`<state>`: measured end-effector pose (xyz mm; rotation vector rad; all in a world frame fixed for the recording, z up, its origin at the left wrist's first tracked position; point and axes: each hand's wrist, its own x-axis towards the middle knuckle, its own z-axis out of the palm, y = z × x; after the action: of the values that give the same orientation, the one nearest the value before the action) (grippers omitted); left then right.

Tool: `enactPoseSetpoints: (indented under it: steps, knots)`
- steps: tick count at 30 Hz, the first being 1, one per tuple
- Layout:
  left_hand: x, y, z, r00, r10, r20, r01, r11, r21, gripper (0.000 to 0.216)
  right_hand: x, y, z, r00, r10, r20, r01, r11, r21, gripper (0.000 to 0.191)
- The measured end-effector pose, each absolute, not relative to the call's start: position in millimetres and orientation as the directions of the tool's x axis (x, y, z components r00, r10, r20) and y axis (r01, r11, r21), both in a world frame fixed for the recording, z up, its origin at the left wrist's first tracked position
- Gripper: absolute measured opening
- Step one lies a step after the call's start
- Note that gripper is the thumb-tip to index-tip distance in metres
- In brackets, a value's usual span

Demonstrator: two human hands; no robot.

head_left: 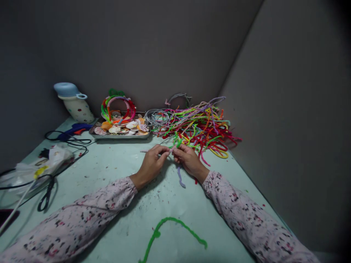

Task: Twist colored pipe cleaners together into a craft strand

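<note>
Both hands meet over the middle of the table, fingertips nearly touching. My left hand (153, 163) is closed in a pinch on a thin pale pink pipe cleaner (171, 150), and a slim greyish end sticks out on its far left side. Pinching the same pipe cleaner from the other side is my right hand (191, 161). A short lilac pipe cleaner (180, 177) shows below the right fingers; whether it is held or lies on the table I cannot tell. Bright green fuzz (178, 140) appears just behind the right fingertips.
A metal tray (120, 136) of seashells carries pipe-cleaner rings (131, 109). Beside it are grey wire coils (159, 117) and a heap of coloured pipe cleaners (203, 122). A green pipe cleaner (171, 219) lies in front. Leftward: a bottle (76, 106), a blue tool (72, 131), cables, plastic bags (57, 157).
</note>
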<state>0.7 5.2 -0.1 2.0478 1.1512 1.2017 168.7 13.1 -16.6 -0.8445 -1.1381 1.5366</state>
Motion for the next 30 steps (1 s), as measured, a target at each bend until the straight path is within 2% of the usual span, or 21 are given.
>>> enactPoseSetpoints:
  steps: [30]
  knots:
    - [0.0,5.1,0.5,0.316,0.850,0.422,0.431,-0.525,0.734,0.020,168.3,13.2,-16.4,-0.264,0.964,0.046,-0.273,-0.029,-0.962,0.023]
